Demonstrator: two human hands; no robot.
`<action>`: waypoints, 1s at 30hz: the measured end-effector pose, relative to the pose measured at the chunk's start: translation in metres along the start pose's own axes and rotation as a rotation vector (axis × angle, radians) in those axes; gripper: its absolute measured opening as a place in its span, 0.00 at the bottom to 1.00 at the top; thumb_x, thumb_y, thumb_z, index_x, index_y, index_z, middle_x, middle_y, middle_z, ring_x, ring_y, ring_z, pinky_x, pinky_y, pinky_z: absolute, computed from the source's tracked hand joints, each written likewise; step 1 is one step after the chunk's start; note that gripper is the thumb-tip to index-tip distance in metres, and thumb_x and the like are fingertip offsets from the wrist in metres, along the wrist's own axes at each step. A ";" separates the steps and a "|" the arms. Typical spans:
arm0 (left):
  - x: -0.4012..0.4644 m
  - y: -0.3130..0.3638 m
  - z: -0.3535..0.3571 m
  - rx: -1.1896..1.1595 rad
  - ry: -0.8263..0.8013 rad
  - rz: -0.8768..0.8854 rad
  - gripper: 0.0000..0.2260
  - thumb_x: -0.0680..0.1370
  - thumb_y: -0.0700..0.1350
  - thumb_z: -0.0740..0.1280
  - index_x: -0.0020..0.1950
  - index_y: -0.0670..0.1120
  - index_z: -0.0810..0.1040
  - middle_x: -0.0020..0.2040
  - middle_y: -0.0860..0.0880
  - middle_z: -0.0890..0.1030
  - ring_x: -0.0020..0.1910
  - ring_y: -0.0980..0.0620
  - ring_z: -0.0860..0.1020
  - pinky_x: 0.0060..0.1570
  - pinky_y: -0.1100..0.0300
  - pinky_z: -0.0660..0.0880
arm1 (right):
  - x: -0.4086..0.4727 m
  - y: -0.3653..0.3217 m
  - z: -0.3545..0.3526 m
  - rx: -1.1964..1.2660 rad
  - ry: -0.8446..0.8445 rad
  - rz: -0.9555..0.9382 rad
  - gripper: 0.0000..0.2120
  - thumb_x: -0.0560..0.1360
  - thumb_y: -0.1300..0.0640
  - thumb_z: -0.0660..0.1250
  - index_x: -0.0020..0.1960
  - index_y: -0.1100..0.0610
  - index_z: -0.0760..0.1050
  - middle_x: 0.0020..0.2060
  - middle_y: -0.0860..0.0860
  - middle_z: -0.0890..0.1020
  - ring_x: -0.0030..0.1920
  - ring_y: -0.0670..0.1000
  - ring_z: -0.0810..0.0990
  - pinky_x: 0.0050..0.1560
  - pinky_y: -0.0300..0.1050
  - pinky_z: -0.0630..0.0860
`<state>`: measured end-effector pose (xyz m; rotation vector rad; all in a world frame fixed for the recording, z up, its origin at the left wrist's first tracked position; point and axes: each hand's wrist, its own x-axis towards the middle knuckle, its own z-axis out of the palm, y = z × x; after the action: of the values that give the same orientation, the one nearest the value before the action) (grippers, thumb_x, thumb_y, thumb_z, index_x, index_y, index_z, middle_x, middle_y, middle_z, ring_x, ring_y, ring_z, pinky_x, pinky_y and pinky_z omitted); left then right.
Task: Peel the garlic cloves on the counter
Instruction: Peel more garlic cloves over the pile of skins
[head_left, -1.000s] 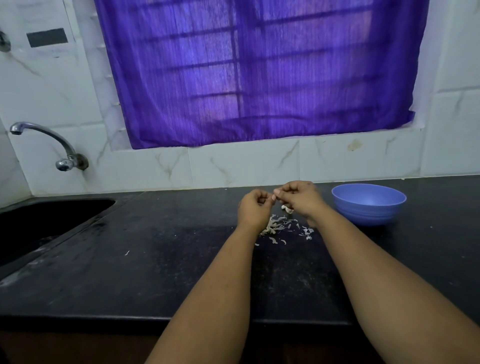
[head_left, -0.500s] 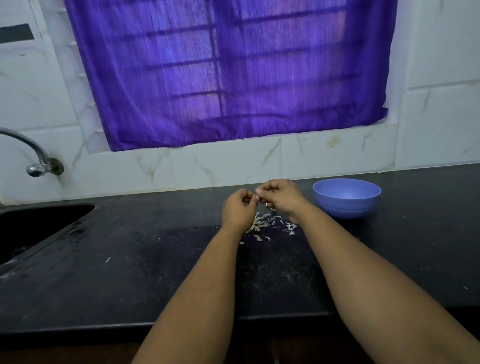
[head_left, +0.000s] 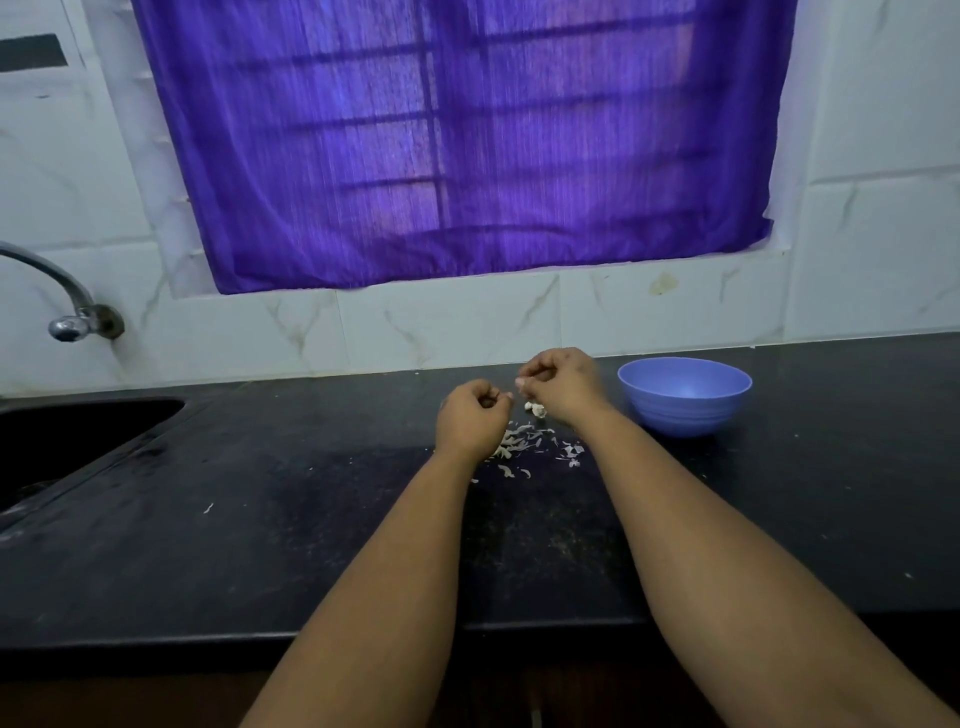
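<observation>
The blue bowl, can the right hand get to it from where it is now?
Probably yes: the blue bowl sits just right of the right hand, with bare counter between, though that hand looks busy pinching something small.

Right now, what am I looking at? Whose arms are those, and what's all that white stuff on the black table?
There is no machine here. A person wears a camera on their head, so you see what they see: their own two arms reaching out over a black kitchen counter. The left hand and the right hand have their fingers curled, and the right hand pinches something small and pale, probably a garlic clove. What the left hand holds is too small to tell. The white bits under the hands are peeled garlic skins. A few cloves lie beside them. To the right stands a blue bowl. On the left are a sink and a tap.
</observation>
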<state>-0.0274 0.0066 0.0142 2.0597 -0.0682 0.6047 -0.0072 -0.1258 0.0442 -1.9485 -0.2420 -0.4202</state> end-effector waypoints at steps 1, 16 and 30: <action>0.000 0.000 0.001 -0.002 -0.020 -0.011 0.13 0.77 0.48 0.68 0.34 0.49 0.72 0.35 0.46 0.80 0.34 0.51 0.74 0.38 0.57 0.72 | 0.002 0.001 -0.007 -0.111 0.066 -0.042 0.03 0.73 0.65 0.70 0.45 0.59 0.82 0.38 0.52 0.83 0.38 0.48 0.80 0.39 0.38 0.74; 0.000 -0.003 -0.015 0.047 0.051 -0.241 0.13 0.71 0.50 0.75 0.32 0.49 0.75 0.37 0.52 0.83 0.40 0.52 0.81 0.42 0.57 0.77 | 0.013 0.026 -0.085 -0.625 0.455 0.239 0.12 0.78 0.69 0.56 0.56 0.66 0.76 0.55 0.63 0.78 0.55 0.63 0.77 0.46 0.49 0.71; 0.004 -0.017 -0.030 0.391 -0.226 -0.279 0.11 0.75 0.45 0.71 0.56 0.48 0.83 0.58 0.47 0.82 0.59 0.47 0.78 0.59 0.56 0.75 | -0.002 0.023 0.032 -0.746 -0.562 -0.124 0.20 0.80 0.60 0.60 0.70 0.48 0.72 0.69 0.53 0.73 0.68 0.54 0.71 0.68 0.43 0.66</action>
<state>-0.0306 0.0412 0.0157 2.4530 0.2202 0.2209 0.0049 -0.1054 0.0125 -2.7760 -0.6376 -0.0124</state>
